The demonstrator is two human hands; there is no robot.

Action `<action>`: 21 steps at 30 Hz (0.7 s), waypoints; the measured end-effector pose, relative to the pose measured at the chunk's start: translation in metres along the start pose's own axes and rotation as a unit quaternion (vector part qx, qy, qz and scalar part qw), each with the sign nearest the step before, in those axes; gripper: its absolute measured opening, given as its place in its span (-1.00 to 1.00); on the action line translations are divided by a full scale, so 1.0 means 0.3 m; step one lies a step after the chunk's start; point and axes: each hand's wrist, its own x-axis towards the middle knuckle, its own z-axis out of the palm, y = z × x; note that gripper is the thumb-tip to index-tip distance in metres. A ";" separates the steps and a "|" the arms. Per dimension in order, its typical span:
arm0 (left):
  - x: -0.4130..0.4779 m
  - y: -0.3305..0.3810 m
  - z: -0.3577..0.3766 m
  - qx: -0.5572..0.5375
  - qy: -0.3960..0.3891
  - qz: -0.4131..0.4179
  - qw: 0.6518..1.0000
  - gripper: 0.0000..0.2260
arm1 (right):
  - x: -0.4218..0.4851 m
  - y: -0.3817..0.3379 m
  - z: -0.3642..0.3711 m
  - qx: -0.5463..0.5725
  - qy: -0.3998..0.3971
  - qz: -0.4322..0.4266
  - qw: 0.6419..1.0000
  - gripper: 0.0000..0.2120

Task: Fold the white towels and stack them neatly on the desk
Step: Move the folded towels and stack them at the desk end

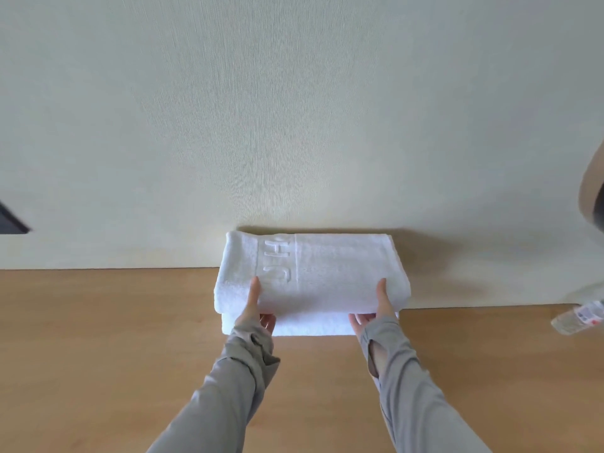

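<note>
A folded white towel (327, 276) with raised lettering is held level just above a second folded white towel (310, 325), which lies on the wooden desk (114, 338) against the wall. My left hand (256, 310) grips the upper towel's near left edge, thumb on top and fingers underneath. At the near right edge my right hand (376, 308) holds it the same way. Both arms wear grey sleeves. Most of the lower towel is hidden under the upper one.
A clear plastic bottle (578, 317) lies on its side at the desk's right edge. A pale textured wall (294, 125) rises behind the desk. A dark object (11, 220) shows at the left edge, and a rounded beige object (591, 197) at the right.
</note>
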 end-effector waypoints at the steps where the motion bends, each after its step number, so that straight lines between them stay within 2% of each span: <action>1: -0.002 0.004 0.007 -0.010 0.003 -0.006 1.000 -0.16 | 0.006 -0.001 0.010 0.006 -0.004 0.000 1.000 -0.49; 3: 0.000 0.010 0.023 -0.035 0.011 -0.016 0.999 -0.10 | 0.017 0.001 0.028 -0.003 -0.010 0.000 1.000 -0.26; 5: 0.004 0.018 0.036 -0.052 0.020 -0.016 0.998 -0.07 | 0.029 0.003 0.042 -0.010 -0.016 -0.002 1.000 -0.19; 8: -0.001 0.028 0.052 -0.060 0.015 -0.003 0.998 -0.12 | 0.046 -0.006 0.055 0.002 -0.022 -0.004 1.000 -0.32; 12: -0.020 0.034 0.085 -0.102 -0.001 0.031 0.994 -0.51 | 0.039 -0.008 0.072 0.025 -0.051 -0.018 0.998 -0.53; 14: -0.041 0.037 0.102 -0.116 0.004 0.045 0.992 -0.63 | 0.022 -0.013 0.079 0.068 -0.076 -0.036 0.994 -0.68; 17: -0.070 0.047 0.105 -0.121 -0.015 0.055 0.991 -0.67 | -0.008 -0.028 0.093 0.071 -0.089 -0.051 0.992 -0.83; 21: -0.099 0.071 0.096 -0.118 -0.015 0.072 0.990 -0.59 | -0.042 -0.044 0.114 0.039 -0.115 -0.065 0.991 -0.86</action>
